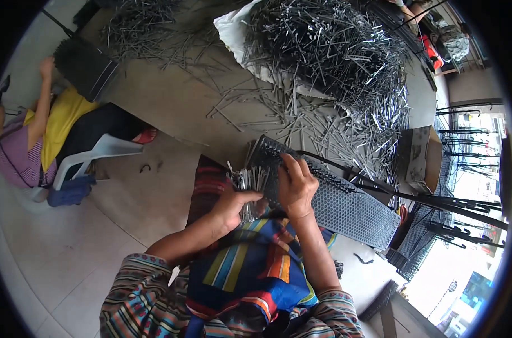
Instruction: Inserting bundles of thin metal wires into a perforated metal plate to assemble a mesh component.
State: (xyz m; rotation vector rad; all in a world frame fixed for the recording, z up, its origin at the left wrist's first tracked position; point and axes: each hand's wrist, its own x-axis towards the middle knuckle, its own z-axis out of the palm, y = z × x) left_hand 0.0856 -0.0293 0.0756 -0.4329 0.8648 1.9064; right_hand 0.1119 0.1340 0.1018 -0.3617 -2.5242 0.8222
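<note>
A bundle of thin metal rods (249, 181) stands upright in my left hand (227, 208), its fingers wrapped round the middle. Beside it, my right hand (297, 190) is over the left end of a dark perforated panel (351, 209), fingers curled and pinched together. Whatever those fingertips hold is hidden. The panel lies slanting to the right, full of small round holes, with dark pieces along its far edge. My lap is covered by a colourful striped cloth (239, 259), under both hands.
A big heap of dark rods (323, 48) lies on white sacking (233, 34), with loose rods spread toward me. At left, another person (42, 135) sits on a white chair (101, 152). An open cardboard box (423, 160) and racks of black hooks (464, 141) stand at right.
</note>
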